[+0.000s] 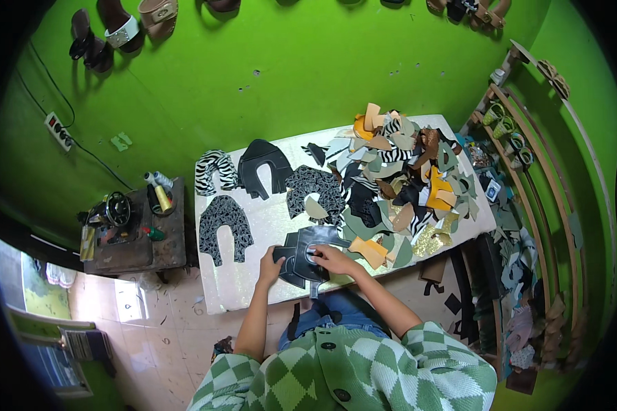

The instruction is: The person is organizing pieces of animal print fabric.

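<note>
Pressing flat, both hands, left and right, open on black leather pieces; white table

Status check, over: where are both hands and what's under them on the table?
Left hand flat on black leather cutouts at table front edge. Right hand pressing same stack. Mixed scrap pile close on the right, touching nothing held.

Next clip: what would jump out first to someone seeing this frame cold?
The bright green wall, hung with sandals along the top. Then the heap of scraps on the table's right half. At the near edge, the left hand and right hand press on black pieces.
</note>
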`<state>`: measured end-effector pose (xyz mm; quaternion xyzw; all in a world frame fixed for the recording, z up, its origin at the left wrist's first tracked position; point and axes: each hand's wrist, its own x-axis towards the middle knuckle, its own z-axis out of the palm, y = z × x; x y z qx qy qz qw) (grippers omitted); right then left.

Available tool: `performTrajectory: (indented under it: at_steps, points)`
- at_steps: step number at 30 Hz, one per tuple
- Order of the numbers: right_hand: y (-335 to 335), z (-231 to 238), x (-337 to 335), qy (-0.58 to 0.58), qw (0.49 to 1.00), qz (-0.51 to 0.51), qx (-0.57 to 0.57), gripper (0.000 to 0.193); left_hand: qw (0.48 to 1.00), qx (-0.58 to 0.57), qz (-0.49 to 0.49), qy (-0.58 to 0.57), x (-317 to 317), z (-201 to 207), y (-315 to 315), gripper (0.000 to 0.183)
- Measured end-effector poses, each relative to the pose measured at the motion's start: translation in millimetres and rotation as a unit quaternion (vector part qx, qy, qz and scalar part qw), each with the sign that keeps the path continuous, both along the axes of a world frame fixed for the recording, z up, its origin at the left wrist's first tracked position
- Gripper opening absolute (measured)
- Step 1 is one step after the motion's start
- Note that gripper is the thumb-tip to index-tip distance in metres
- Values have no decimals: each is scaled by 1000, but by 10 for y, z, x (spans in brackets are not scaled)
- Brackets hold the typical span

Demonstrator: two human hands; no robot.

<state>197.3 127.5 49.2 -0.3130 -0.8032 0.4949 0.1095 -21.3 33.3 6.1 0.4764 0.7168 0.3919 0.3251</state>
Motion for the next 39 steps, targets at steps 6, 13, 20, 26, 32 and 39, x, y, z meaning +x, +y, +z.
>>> performTrajectory:
  at_steps: [6, 13, 20, 26, 32, 39]
  points:
    - [257, -101, 65, -161, 979, -111, 58, 55, 999, -1, 45, 31, -246, 73, 196, 40]
    - [327, -267, 34, -201, 969, -138, 44, 52, 974, 39, -41, 220, -446, -92, 732, 41]
    - [189, -408, 156, -169, 968, -135, 126, 50, 952, -102, -11, 288, -406, -120, 1300, 46]
    - [284, -528, 217, -130, 978, -150, 67, 46, 917, -201, 43, 342, -463, -89, 1470, 52]
    - [381, -385, 244, -38, 973, -229, 3, 46, 913, -199, 31, 356, -477, -74, 1396, 52]
    - [666, 29, 733, -250, 791, -426, 361, 58, 935, -38, -16, 352, -91, -37, 1029, 46]
